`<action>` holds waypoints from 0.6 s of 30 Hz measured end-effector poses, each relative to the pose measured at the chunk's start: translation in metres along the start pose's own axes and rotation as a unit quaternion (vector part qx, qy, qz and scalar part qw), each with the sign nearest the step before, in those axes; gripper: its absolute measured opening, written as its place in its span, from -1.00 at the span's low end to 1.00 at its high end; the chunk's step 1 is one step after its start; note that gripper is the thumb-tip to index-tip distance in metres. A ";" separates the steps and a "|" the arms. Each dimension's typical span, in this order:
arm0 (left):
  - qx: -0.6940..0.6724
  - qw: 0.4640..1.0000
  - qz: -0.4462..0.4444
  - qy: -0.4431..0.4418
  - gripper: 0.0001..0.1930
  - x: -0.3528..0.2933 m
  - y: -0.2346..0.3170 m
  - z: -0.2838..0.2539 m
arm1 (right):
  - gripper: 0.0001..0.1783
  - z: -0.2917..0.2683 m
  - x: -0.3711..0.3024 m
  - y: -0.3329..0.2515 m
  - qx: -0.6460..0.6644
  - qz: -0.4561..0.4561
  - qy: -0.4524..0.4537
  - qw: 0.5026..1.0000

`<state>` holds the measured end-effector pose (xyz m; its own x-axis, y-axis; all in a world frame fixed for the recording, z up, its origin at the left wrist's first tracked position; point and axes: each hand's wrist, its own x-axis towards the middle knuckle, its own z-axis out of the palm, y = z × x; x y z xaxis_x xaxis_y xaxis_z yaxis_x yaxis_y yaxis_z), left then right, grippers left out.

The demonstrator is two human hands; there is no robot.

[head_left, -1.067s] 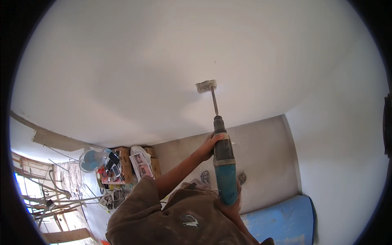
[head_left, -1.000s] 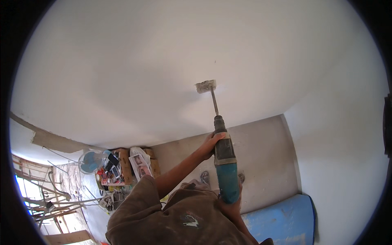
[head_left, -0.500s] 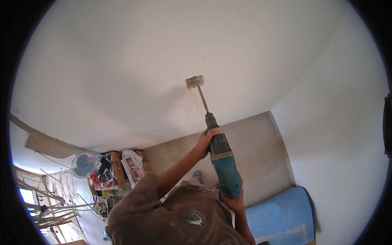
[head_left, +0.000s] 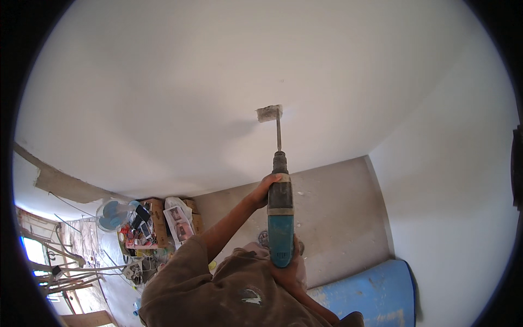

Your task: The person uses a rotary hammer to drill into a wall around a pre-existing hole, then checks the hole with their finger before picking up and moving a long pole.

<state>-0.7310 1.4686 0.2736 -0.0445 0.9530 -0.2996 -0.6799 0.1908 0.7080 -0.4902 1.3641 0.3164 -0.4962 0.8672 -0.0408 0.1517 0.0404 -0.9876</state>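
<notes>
A teal and black rotary hammer drill (head_left: 281,226) points away from me toward the white wall (head_left: 180,109). Its long steel bit (head_left: 278,133) reaches the right side of a rough rectangular hole (head_left: 268,113) cut in the plaster. My left hand (head_left: 267,188) is wrapped round the front of the drill body, just behind the chuck. Around the rear handle closes my right hand (head_left: 291,267), partly hidden behind the drill's housing.
Left on the floor are cardboard boxes (head_left: 158,223) with tools and cables, beside a pale blue fan (head_left: 111,215). A blue rolled sheet (head_left: 365,294) lies at the lower right, near the right wall (head_left: 452,207). Bare concrete floor (head_left: 338,218) spans between.
The drill has swung from a leftward tilt to nearly straight ahead, its rear end moving left. The bit's tip has shifted to the right side of the hole. Both hands keep their grip.
</notes>
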 end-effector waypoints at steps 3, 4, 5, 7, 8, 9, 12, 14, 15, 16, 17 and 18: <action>0.017 1.000 0.008 0.007 -0.51 0.000 0.005 0.001 | 0.10 0.003 0.006 -0.013 -0.042 0.037 -0.001 0.998; 0.013 0.999 0.006 0.029 -0.51 0.001 0.007 0.003 | 0.08 -0.002 0.012 -0.048 -0.018 0.114 -0.016 0.993; 0.010 0.999 0.004 0.047 -0.51 0.003 0.009 0.009 | 0.06 -0.007 0.016 -0.068 0.005 0.190 -0.028 0.981; 0.007 0.998 0.006 0.067 -0.50 0.010 0.011 0.021 | 0.03 -0.018 0.018 -0.036 -0.044 0.108 -0.015 0.993; 0.006 0.998 0.010 0.070 -0.49 0.014 0.012 0.026 | 0.03 -0.027 0.020 -0.019 -0.038 0.082 -0.014 0.996; 0.006 0.997 0.016 0.073 -0.48 0.017 0.013 0.032 | 0.03 -0.035 0.023 -0.003 -0.031 0.056 -0.015 0.998; 0.016 0.992 0.013 0.123 -0.43 0.014 0.004 0.059 | 0.04 -0.069 0.019 0.016 0.063 0.055 -0.038 0.996; 0.015 0.990 0.015 0.140 -0.40 0.007 -0.009 0.064 | 0.03 -0.086 0.013 0.015 0.096 0.086 -0.060 0.990; 0.014 0.989 0.016 0.150 -0.39 0.004 -0.014 0.066 | 0.02 -0.089 0.007 0.012 0.097 0.084 -0.063 0.990; 0.016 0.989 0.013 0.148 -0.41 0.002 -0.016 0.070 | 0.01 -0.094 0.003 0.009 0.097 0.082 -0.064 0.990; 0.018 0.989 0.010 0.147 -0.42 0.001 -0.017 0.073 | 0.01 -0.095 0.000 0.006 0.111 0.083 -0.065 0.988; 0.019 0.989 0.008 0.145 -0.44 0.000 -0.017 0.076 | 0.00 -0.096 -0.002 0.001 0.126 0.084 -0.065 0.986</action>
<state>-0.6641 1.4831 0.3102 -0.2673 0.8492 -0.4554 -0.6497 0.1902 0.7360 -0.4075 1.4099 0.3299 -0.5905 0.7794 -0.2093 0.0320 -0.2365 -0.9711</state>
